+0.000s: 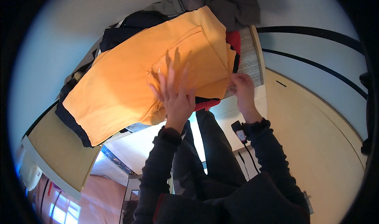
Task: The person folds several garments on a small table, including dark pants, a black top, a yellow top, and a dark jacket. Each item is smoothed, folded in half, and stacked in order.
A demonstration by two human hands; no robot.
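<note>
An orange folded garment point(118, 74) with a stitched pocket lies spread on top of a pile of clothes. My left hand point(175, 96) rests on its pocket area, fingers spread, palm toward the cloth. At the garment's right-hand edge is my right hand point(242, 88), its fingers bent and closed at the cloth's corner; the fingertips are partly hidden. Dark cloth point(73, 117) shows under the orange garment's lower left end, and red cloth point(233, 40) peeks out at its right side.
Black clothes point(138, 21) and a dark grey garment point(237, 7) lie behind the orange one against the wall. The pile sits on a wood-grain surface point(250, 50). A small device with a black cable point(239, 132) is by my right wrist. A pale wooden panel point(304, 137) stands at the right.
</note>
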